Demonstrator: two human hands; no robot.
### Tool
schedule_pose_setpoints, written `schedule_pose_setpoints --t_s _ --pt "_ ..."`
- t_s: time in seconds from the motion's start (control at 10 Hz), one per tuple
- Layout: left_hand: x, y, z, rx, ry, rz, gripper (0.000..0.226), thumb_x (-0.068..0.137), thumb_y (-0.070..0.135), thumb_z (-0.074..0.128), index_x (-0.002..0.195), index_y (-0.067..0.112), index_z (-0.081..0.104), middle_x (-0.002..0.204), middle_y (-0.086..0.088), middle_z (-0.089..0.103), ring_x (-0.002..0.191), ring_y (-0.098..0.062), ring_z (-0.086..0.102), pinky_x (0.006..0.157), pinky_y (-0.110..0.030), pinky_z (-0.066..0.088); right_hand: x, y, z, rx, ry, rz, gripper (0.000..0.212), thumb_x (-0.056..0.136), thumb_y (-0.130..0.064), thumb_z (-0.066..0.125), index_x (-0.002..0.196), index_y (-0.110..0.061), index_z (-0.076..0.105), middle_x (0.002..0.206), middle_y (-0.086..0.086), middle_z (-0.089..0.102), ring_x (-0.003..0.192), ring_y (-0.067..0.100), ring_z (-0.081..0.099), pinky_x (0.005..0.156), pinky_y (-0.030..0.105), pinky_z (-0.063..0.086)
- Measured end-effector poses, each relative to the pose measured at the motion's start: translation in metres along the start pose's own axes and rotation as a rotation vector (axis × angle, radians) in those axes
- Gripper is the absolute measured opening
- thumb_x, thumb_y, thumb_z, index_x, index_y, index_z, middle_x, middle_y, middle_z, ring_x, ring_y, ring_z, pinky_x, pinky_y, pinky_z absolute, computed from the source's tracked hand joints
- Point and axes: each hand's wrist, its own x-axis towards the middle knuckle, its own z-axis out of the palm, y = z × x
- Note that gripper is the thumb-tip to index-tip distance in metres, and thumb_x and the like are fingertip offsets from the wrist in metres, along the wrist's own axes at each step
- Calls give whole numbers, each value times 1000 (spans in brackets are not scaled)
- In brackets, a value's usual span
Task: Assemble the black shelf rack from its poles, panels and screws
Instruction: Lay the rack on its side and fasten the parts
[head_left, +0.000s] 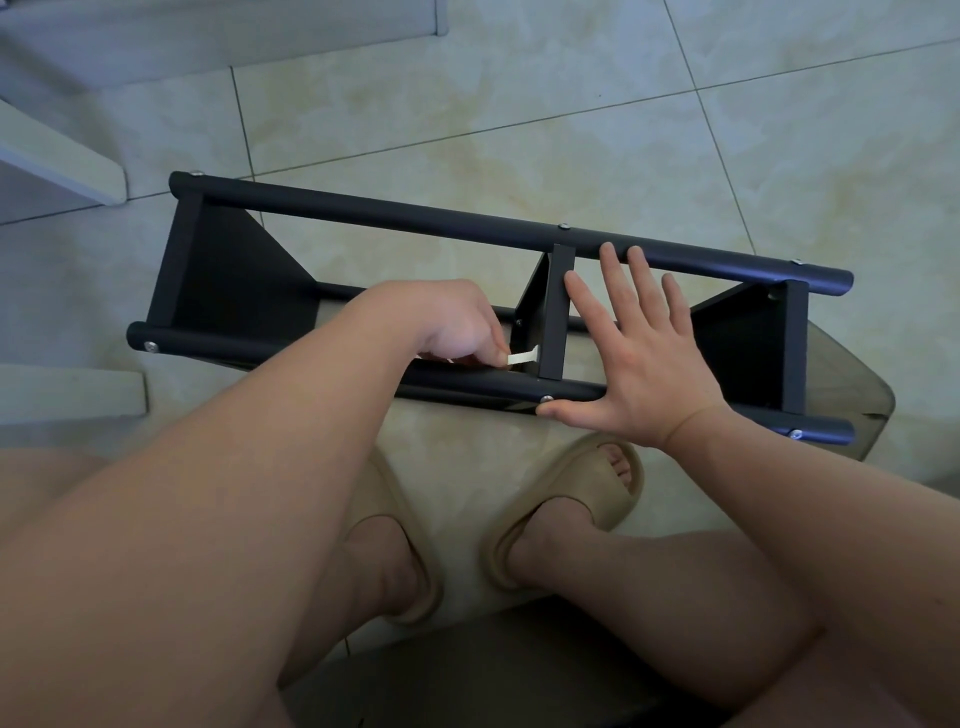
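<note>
— How far along is the build?

— Well on, I'd judge. The black shelf rack (363, 210) lies on its side on the tiled floor (519, 104), just beyond the person's feet. At the left, the left panel (228, 270) is already seated between the far pole (727, 265) and the near pole (234, 347). A screw head (150, 346) shows at that end of the near pole.

— And the middle?

— That looks like the step in hand. The left hand (447, 327) reaches inside the frame. Its grip pinches a small pale tool (522, 357), whose tip lies against the middle panel (558, 312) where it meets the near pole. I take it for a key working a screw, though the screw itself is hidden.

— The other hand?

— The right hand (649, 358) holds nothing. Its grip is spread flat, thumb on the near pole, fingers reaching toward the far one, steadying the frame.

— Further right?

— The right panel (743, 338) is in place, with screw heads at both pole ends.

— What's left?

— Probably this middle joint. The underside poles are mostly hidden, so I can't tell about their screws. After that, the rack needs standing upright.
</note>
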Motion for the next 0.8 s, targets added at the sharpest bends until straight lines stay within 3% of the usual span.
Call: schedule_pose_setpoints --t_s 0.1,0.2,0.3,0.5,0.6,0.8 --pt "-2 -2 -5 -62 9 20 7 88 18 74 88 24 78 80 6 75 81 -15 68 81 -31 57 0 -1 0 3 -1 2 122 69 -96 30 163 -22 13 170 16 1 156 39 -3 124 62 6" --pt "-3 1 -8 -56 30 48 10 88 18 73 89 26 77 79 9 74 76 -8 65 68 -23 52 0 -1 0 1 -6 4 122 69 -96 30 164 -22 12 170 15 0 156 39 -4 124 61 6" --pt "-2 7 -9 -41 92 62 20 88 22 69 74 35 72 76 14 67 71 -9 56 61 -25 42 0 -1 -1 0 -7 3 122 69 -96 31 164 -22 13 170 15 0 156 39 -4 124 62 6" --pt "5 11 4 -477 116 12 9 94 26 68 85 24 70 96 3 71 94 -11 64 80 -31 47 0 0 -1 -3 -9 0 121 70 -95 31 164 -21 13 170 16 0 156 39 -4 124 61 5" --pt "7 14 9 -631 144 -40 6 93 28 71 95 23 70 90 7 74 90 -6 70 78 -30 50 0 0 -1 -1 -7 -1 121 70 -95 30 164 -21 13 170 16 0 156 40 -3 124 61 6" --pt "4 20 13 -620 310 -86 9 88 18 73 83 25 73 82 4 76 64 -1 68 66 -21 48 0 0 -1 -3 0 0 121 69 -95 31 163 -21 14 170 16 2 156 40 -2 124 62 7"
